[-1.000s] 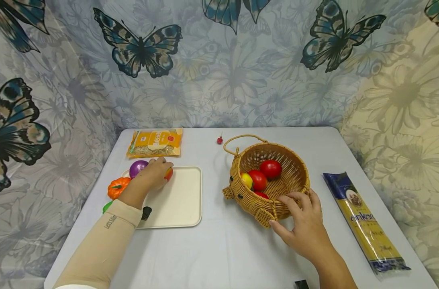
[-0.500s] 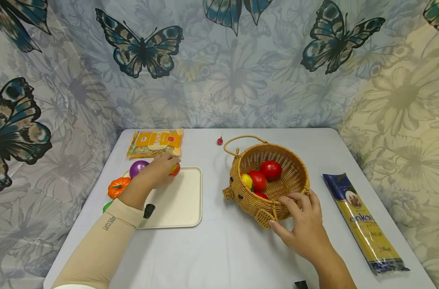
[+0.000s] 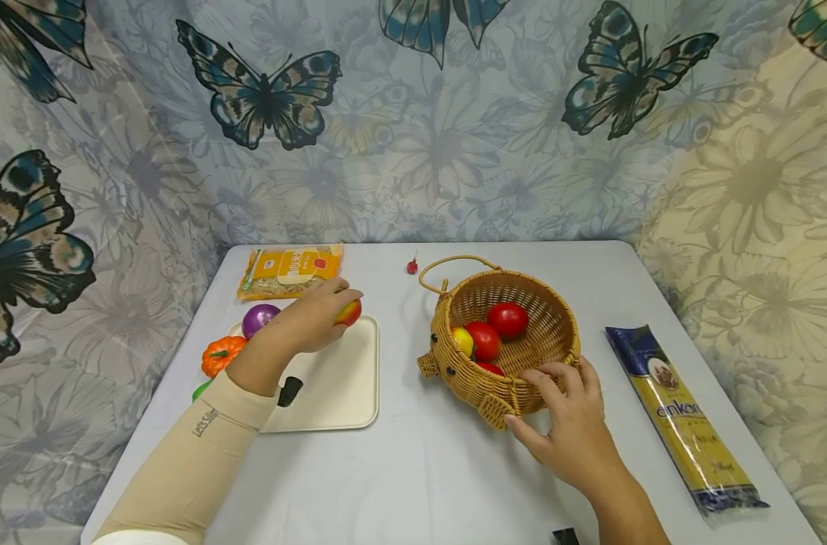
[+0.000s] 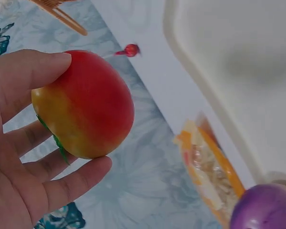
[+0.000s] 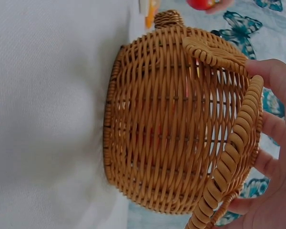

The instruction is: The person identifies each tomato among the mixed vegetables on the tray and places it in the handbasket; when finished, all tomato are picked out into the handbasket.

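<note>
My left hand (image 3: 309, 318) holds a red-and-yellow fruit (image 4: 93, 107) above the cream tray (image 3: 341, 393). In the left wrist view the thumb presses one side of the fruit, the fingers curl behind it, and a green leaf shows at its stem end. With my right hand (image 3: 571, 431) I grip the rim of a wicker basket (image 3: 464, 384), shaped with an animal face and snout; the thumb lies outside and the fingers go over the edge. Inside the basket are red tomatoes (image 3: 508, 320) and a yellow fruit (image 3: 463, 341), partly hidden by the wall.
Left of the tray lie a purple onion-like ball (image 3: 259, 321), an orange pumpkin (image 3: 223, 356) and a partly hidden green item (image 3: 201, 390). Behind is an orange food packet (image 3: 290, 270); a small radish-like red item (image 3: 411, 266) sits mid-back. A pasta packet (image 3: 685, 420) lies right.
My left hand has lifted the red-and-yellow fruit and carried it rightward over the tray, towards the basket. The right hand stays on the basket rim.
</note>
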Demonstrator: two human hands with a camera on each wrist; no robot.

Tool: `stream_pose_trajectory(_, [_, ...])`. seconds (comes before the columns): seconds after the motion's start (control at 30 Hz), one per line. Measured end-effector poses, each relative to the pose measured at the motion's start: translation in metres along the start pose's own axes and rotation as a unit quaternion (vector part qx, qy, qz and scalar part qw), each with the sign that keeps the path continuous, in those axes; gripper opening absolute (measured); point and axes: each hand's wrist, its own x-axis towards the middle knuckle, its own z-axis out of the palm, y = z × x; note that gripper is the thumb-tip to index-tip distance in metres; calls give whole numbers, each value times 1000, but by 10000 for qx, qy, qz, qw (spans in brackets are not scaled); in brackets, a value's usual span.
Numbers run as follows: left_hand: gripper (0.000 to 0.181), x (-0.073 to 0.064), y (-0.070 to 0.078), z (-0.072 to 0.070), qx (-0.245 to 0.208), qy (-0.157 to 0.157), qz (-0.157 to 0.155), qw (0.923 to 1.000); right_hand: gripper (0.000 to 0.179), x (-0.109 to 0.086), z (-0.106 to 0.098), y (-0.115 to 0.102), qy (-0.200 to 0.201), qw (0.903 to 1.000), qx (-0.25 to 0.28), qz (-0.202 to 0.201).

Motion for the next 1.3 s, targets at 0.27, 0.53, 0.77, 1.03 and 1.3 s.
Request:
stream_pose_trajectory(0.27, [58, 7, 28, -19, 343, 100, 530, 9980, 58, -1, -1, 0, 28, 10000, 35, -34])
stream_pose_trajectory(0.53, [59, 15, 57, -32, 485, 137, 893, 9947, 58, 0, 0, 0, -16, 10000, -18, 30])
stream_pose_trajectory(0.77, [59, 25, 84, -35, 346, 121, 1216, 9919, 58, -1, 0, -1, -34, 9999, 12, 104])
stream_pose_trajectory(1.03, [56, 35, 115, -37, 436, 74, 1605, 9861, 58, -1, 1, 0, -24, 10000, -3, 71])
stream_pose_trajectory(1.3, [62, 45, 150, -30, 732, -111, 1882, 9793, 59, -1, 1, 1, -16, 10000, -31, 50])
